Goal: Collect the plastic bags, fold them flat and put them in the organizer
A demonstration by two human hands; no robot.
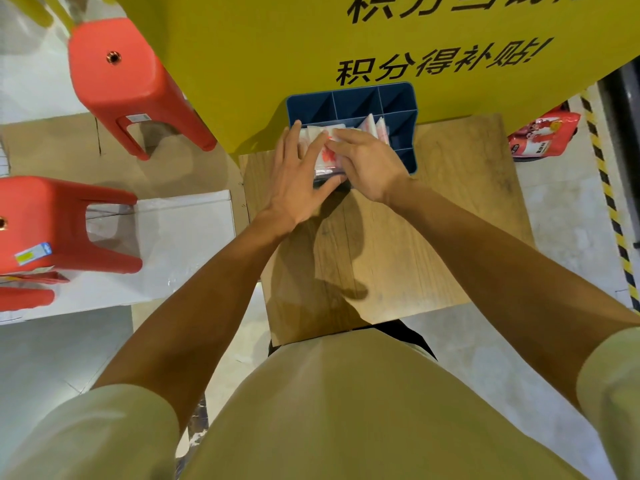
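Off the table's left edge stand two red plastic stools, one (pixel 128 88) near the far left corner and another (pixel 52 233) nearer, beside a white board (pixel 180 244) lying on the floor. On the wooden table (pixel 450 209), at the middle of its far edge, sits a blue organizer (pixel 401 98) with divided compartments, backed by a yellow sign (pixel 277 46) with black characters. The left hand (pixel 294 181) lies with straight fingers against the left side of a folded plastic bag (pixel 325 157), white with red print, thumb under its near edge. The right hand (pixel 367 164) presses flat on top of the same bag, fingers extended, over the organizer's near-left compartments. More folded bags (pixel 375 128) stand upright in a middle compartment. Off the table's right edge a red package (pixel 543 136) lies on the floor.
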